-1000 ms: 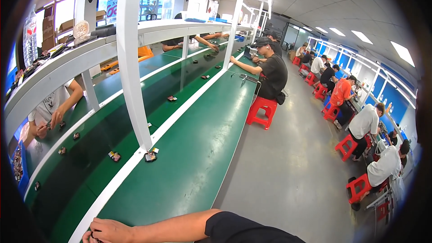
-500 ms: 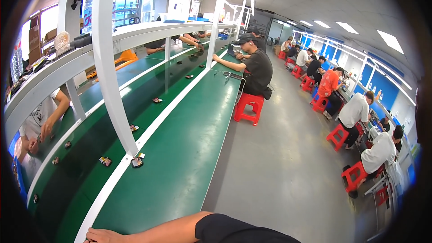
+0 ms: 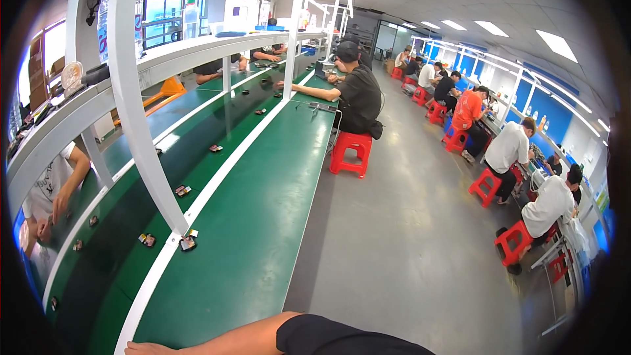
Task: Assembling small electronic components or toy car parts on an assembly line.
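My right forearm, in a short black sleeve, reaches in along the lower edge toward the left. My right hand point(image 3: 146, 348) lies at the near end of the white rail point(image 3: 150, 283), cut by the lower edge, so its fingers are mostly hidden. Nothing held shows there. My left hand is not in view. Farther along the rail, a small dark part with white and yellow tabs point(image 3: 188, 243) sits at the foot of a white post point(image 3: 146, 115). A similar part point(image 3: 147, 240) lies on the dark green belt point(image 3: 108, 260), with several others beyond it.
The green bench top point(image 3: 246, 236) borders the grey aisle point(image 3: 381, 243). Above the belt runs a white shelf point(image 3: 164, 59). Ahead, a co-worker in black point(image 3: 358, 95) sits on a red stool point(image 3: 351, 154). Across the belt is a co-worker's arm point(image 3: 72, 181). More people sit along the right.
The scene has shifted left in the picture as the view turned slightly right. My right hand now shows less, lower at the edge. The seated co-worker ahead still reaches toward the belt.
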`<state>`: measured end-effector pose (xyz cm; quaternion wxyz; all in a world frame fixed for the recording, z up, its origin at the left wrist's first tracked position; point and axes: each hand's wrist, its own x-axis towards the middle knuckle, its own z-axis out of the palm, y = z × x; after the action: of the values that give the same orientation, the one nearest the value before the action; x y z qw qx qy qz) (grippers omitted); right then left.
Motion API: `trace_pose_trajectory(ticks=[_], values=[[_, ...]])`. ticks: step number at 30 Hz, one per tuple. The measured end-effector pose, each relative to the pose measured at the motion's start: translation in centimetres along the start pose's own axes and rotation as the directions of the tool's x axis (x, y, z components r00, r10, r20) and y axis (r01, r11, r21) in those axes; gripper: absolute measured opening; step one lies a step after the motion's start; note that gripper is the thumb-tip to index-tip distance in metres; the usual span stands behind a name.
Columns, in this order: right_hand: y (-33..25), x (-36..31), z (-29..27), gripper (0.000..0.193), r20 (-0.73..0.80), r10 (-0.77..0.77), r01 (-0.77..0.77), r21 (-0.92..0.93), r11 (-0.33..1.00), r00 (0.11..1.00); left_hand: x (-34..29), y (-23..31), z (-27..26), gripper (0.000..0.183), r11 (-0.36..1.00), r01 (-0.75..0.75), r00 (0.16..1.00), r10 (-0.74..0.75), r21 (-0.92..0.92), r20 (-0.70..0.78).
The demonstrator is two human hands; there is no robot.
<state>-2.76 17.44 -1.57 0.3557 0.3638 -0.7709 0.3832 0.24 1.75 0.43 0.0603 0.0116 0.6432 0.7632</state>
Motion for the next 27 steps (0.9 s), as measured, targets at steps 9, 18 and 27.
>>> trace_pose_trajectory(ticks=[9,18,27], values=[[-0.3,0.2,0.2,0.012,0.007,0.048,-0.048,0.023,0.999,0.999,0.1,-0.7,-0.6,0.033,0.997,-0.047,0.999,0.048,0.057,-0.006],[-0.1,-0.2,0.9,0.024,0.028,0.117,-0.120,0.116,0.986,0.993,-0.3,-0.1,0.4,0.026,0.988,-0.084,0.994,0.092,0.125,-0.055],[0.2,-0.4,1.2,0.019,0.015,0.151,-0.152,0.136,0.979,0.988,0.1,-0.4,0.5,0.025,0.973,-0.077,0.992,0.096,0.217,-0.077]])
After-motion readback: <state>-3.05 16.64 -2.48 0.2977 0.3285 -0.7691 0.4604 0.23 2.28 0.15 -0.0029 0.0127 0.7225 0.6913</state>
